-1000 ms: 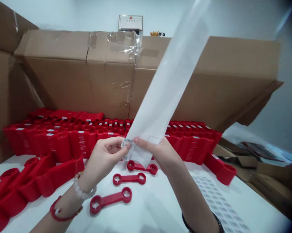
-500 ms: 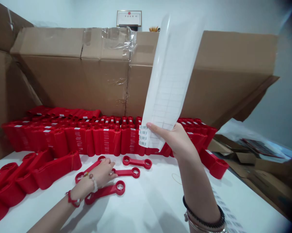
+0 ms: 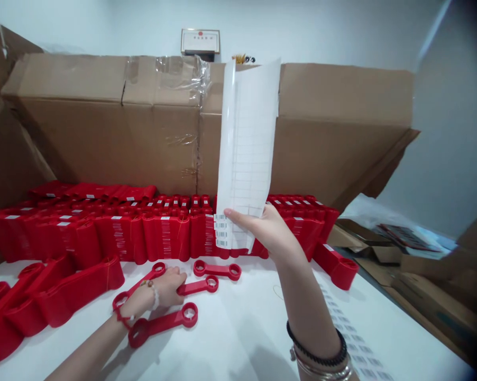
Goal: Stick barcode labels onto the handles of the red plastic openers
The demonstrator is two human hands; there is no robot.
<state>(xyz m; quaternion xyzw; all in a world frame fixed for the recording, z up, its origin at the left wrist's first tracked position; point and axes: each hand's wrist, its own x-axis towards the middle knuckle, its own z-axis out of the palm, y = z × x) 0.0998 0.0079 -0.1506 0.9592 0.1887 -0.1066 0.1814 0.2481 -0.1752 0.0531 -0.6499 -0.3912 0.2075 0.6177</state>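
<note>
My right hand (image 3: pixel 266 230) holds up a long white label sheet (image 3: pixel 246 143) by its lower end, and a column of barcode stickers (image 3: pixel 221 230) shows along the sheet's bottom left edge. My left hand (image 3: pixel 167 287) lies low on the table, curled over a red plastic double-ring piece (image 3: pixel 137 286) and touching a second one (image 3: pixel 199 286). Two more such pieces lie close by, one (image 3: pixel 217 270) farther out and one (image 3: pixel 163 324) nearer me. Part of the second piece is hidden under my left fingers.
Rows of red banded bundles (image 3: pixel 163 235) stand along the white table (image 3: pixel 230 344) inside a large opened cardboard box (image 3: pixel 103 137). More bundles (image 3: pixel 52 299) lie at the left. A barcode label sheet (image 3: pixel 353 338) lies at the right, near flattened cardboard (image 3: pixel 397 264).
My left hand has let go of the sheet and dropped onto the red pieces. My right hand has lifted the sheet, which now stands more upright.
</note>
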